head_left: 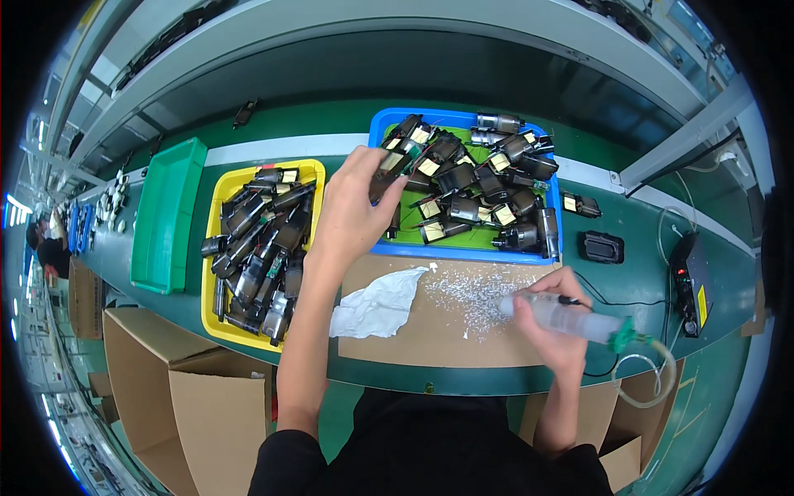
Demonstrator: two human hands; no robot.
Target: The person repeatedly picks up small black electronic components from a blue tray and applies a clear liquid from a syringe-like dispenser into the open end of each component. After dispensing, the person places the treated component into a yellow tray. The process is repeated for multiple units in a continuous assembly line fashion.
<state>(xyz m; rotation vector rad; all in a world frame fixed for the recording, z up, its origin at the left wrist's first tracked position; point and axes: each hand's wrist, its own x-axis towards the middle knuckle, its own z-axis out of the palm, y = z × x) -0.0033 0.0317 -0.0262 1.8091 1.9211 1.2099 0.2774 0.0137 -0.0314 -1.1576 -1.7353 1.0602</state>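
Both hands are busy over the green worktop [637,248]. Left hand [351,211] reaches forward to the near left corner of the blue tray [463,252], its fingers closed around a small black motor part [395,162] with a pale yellow label, lifted just above the heap. Right hand [552,318] stays low and near the body, gripping a clear syringe-style dispenser [571,318] that lies across the palm, nozzle pointing left toward the cardboard sheet [413,339]. At the dispenser's rear end sits a green fitting [624,337], from which a pale hose [653,376] curls down over the worktop's front edge.

The blue tray has a green floor and is piled with more of the same black and grey motor parts [484,190], many showing yellow labels. White crumbs or flakes [467,293] are scattered over the cardboard sheet just in front of it, and a crumpled white cloth [376,306] lies on the sheet's left part, beside the left forearm.

Left of the blue tray stands a yellow tray [217,326] filled with similar dark parts, and further left a green bin [165,219]. A black flat part [601,246] lies on the worktop right of the blue tray, and a black box with a small red light [691,281] sits near the right end. Brown cardboard boxes [178,388] stand on the floor below the worktop's left side.
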